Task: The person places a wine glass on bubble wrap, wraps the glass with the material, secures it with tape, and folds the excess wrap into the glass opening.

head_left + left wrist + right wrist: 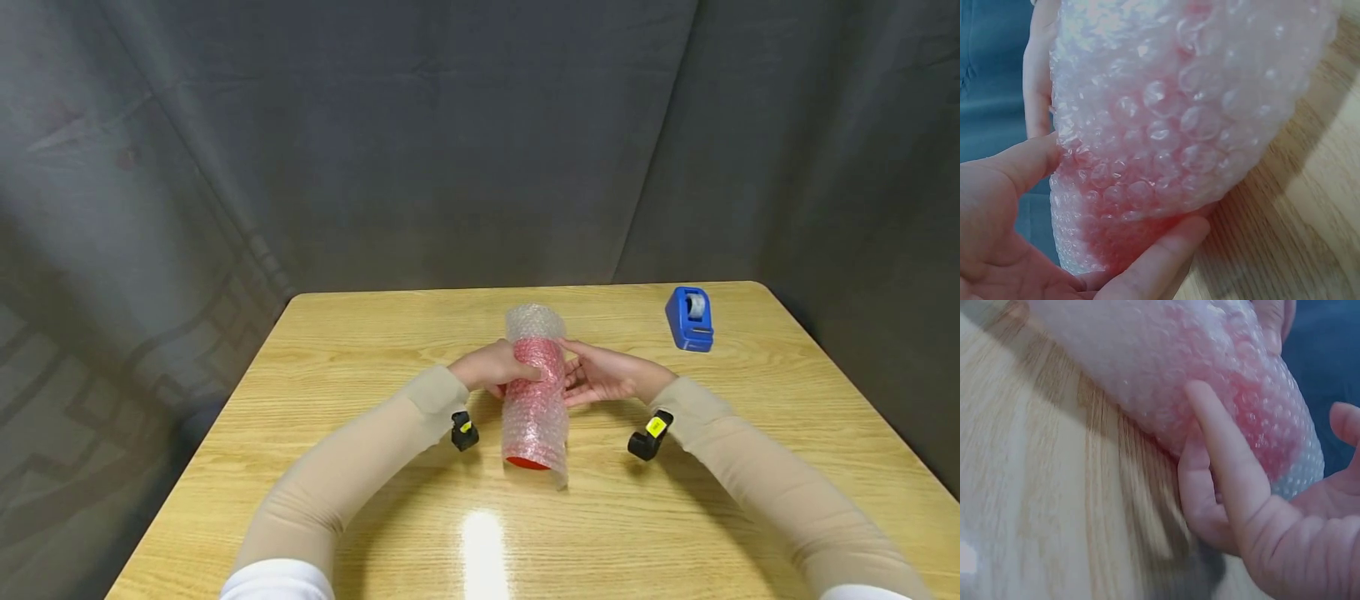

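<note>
Sleeves (375,454), then wrapped cylinder (534,412) in left hand's (495,365) grip, right hand (609,373) apparently loose against opposite side.

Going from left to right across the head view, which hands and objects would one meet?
Left hand, red cylindrical object in clear bubble wrap, right hand, blue desktop tape dispenser.

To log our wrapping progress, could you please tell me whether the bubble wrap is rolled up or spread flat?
Rolled up: the bubble wrap curves around a red object, which shows through it in the head view.
</note>
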### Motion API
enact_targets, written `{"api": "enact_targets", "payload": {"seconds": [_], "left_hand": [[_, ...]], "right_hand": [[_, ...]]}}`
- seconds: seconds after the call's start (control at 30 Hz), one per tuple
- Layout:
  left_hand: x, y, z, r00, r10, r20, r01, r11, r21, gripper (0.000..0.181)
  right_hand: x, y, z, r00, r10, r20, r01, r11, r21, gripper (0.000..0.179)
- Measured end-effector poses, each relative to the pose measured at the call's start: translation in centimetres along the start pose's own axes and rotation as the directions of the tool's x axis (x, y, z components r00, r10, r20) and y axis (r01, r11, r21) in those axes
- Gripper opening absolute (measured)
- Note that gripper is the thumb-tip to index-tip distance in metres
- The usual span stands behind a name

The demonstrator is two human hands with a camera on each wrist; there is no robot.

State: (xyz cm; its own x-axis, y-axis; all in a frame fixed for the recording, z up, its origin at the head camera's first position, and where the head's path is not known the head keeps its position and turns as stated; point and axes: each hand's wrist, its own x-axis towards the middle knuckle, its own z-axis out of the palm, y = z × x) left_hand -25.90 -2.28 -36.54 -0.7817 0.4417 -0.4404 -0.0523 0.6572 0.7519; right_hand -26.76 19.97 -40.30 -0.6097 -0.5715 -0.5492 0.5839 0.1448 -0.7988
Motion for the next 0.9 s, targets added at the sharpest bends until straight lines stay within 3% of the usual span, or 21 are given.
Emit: {"api": "enact_targets", "payload": {"seconds": [0.17,0.37,0.7,0.9], "left_hand": [[0.09,-0.15,-0.06,1.000,-0.004,0.006,0.004,1.000,-0.010,0.059],[0.05,-0.26,-0.13,1.000,-0.006,0.009,0.006,1.000,-0.012,0.060],[0.15,-0.50,-0.04,1.000,0.005,0.014,-0.005,1.000,-0.019,0.059],[0.18,-0.64,0.26,0.998,0.051,0.035,-0.047,0.992,-0.115,0.058]], "right_hand": [[-0.10,0.38,-0.61,0.993,-0.042,0.109,0.031,0.995,0.100,0.043],[0.02,0.72,-0.55,0.987,-0.080,0.138,0.063,0.991,0.120,0.032],[0.09,0.88,-0.48,0.989,-0.084,0.118,0.071,0.991,0.112,0.030],[-0.13,0.71,-0.37,0.997,-0.075,0.026,0.072,0.995,0.075,0.025]]}}
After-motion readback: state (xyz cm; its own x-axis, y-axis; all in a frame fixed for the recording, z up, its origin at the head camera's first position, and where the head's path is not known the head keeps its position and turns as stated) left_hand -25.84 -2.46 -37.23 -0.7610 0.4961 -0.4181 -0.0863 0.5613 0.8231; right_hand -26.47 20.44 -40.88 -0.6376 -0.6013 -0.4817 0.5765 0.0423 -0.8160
